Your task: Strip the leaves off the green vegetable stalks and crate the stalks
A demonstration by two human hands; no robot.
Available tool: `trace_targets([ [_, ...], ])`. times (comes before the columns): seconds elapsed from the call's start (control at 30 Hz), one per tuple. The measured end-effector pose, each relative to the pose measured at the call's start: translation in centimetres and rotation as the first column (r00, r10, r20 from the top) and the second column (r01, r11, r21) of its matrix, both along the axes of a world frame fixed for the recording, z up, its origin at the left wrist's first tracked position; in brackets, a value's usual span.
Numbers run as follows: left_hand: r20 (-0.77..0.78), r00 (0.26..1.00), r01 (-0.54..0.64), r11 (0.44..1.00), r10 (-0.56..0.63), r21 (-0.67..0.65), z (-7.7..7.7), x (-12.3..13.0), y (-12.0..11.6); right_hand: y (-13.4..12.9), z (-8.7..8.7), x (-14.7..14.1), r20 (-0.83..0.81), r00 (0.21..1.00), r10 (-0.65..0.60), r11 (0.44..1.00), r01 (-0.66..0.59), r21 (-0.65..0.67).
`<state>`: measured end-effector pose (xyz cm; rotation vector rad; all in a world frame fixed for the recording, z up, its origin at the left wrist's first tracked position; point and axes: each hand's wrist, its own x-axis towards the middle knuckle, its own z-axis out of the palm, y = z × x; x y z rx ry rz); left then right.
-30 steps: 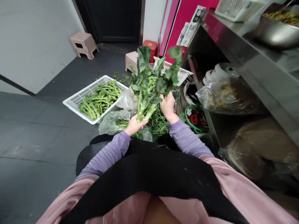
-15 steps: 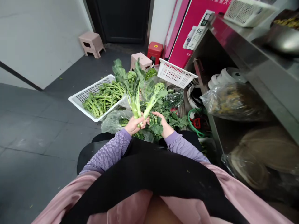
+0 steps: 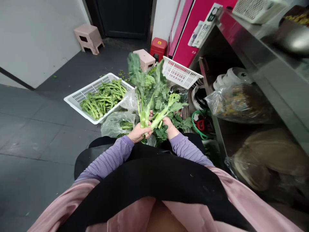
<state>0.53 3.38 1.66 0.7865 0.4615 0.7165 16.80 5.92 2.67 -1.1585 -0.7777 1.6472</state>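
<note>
Leafy green stalks (image 3: 145, 114) stand upright in my left hand (image 3: 140, 132), whose fingers wrap round their pale lower ends. A thick stalk with a green floret head (image 3: 164, 113) leans to the right, its base at my left fingers. My right hand (image 3: 170, 128) is beside this leaning stalk, its fingers mostly hidden behind stalks and leaves. Loose leaves (image 3: 180, 121) lie beyond and right of my hands. Trimmed stalks (image 3: 103, 98) fill much of a white basket (image 3: 82, 112) at the left.
A clear plastic bag (image 3: 112, 124) with greens sits left of my hands. A white basket (image 3: 181, 74) tilts beyond them. Stools (image 3: 89, 37) stand near the door. At the right are a green-rimmed basket (image 3: 199, 130) and metal shelving (image 3: 265, 61) holding bagged goods.
The upright stalks now show more leaves and stand more vertical. The floret stalk leans further right, nearer my right hand. The whole view has shifted slightly.
</note>
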Motion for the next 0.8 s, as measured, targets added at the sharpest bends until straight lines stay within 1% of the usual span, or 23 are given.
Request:
trace_targets([
  [0.07,0.148,0.989,0.037,0.987,-0.014,-0.156,0.5,0.0,0.0,-0.6,0.0,-0.4,-0.003,0.998,0.056,0.998,-0.056,0.018],
  [0.1,0.212,0.977,0.033,0.972,0.018,-0.235,0.7,-0.2,0.2,-1.0,0.1,-0.6,-0.036,0.995,0.088,0.996,-0.088,0.015],
  [0.13,0.262,0.962,0.008,0.95,0.078,-0.312,1.0,-0.4,0.4,-1.3,0.2,-0.8,-0.089,0.99,0.107,0.994,-0.107,-0.001],
  [0.17,0.295,0.943,-0.032,0.922,0.155,-0.385,1.3,-0.6,0.6,-1.6,0.2,-0.9,-0.162,0.982,0.094,0.994,-0.101,-0.034],
  [0.2,0.31,0.921,-0.075,0.89,0.234,-0.449,1.6,-0.9,0.9,-1.6,0.3,-1.0,-0.245,0.969,0.046,0.995,-0.066,-0.077],
  [0.23,0.312,0.902,-0.111,0.858,0.299,-0.502,1.9,-1.2,1.1,-1.4,0.5,-1.0,-0.325,0.945,-0.035,0.993,-0.004,-0.121],
  [0.3,0.303,0.88,-0.143,0.813,0.365,-0.564,2.2,-1.7,1.2,-0.1,1.0,-0.8,-0.448,0.875,-0.184,0.979,0.121,-0.166],
  [0.33,0.301,0.879,-0.139,0.802,0.37,-0.581,2.3,-1.8,1.1,0.8,1.3,-0.7,-0.488,0.845,-0.22,0.974,0.164,-0.156],
  [0.37,0.3,0.882,-0.127,0.796,0.364,-0.592,2.3,-1.8,1.0,1.8,1.8,-0.6,-0.51,0.829,-0.229,0.973,0.187,-0.133],
  [0.43,0.299,0.891,-0.1,0.791,0.341,-0.603,2.2,-1.7,0.6,3.5,2.6,-0.8,-0.505,0.842,-0.19,0.982,0.17,-0.087],
  [0.5,0.298,0.901,-0.079,0.795,0.315,-0.602,2.0,-1.6,0.3,4.4,3.1,-1.3,-0.449,0.874,-0.184,0.983,0.166,-0.079],
  [0.57,0.302,0.905,-0.071,0.805,0.3,-0.589,1.8,-1.6,0.2,4.7,3.4,-2.0,-0.384,0.892,-0.238,0.971,0.22,-0.092],
  [0.63,0.303,0.904,-0.082,0.817,0.302,-0.571,1.6,-1.7,0.3,4.6,3.4,-2.6,-0.361,0.887,-0.288,0.957,0.277,-0.084],
  [0.7,0.287,0.904,-0.113,0.825,0.317,-0.554,1.5,-1.8,0.4,4.7,3.4,-2.7,-0.388,0.88,-0.275,0.96,0.271,-0.066],
  [0.8,0.22,0.92,-0.17,0.837,0.324,-0.52,1.3,-1.9,0.6,5.4,3.4,-2.7,-0.403,0.869,-0.286,0.958,0.273,-0.092],
])
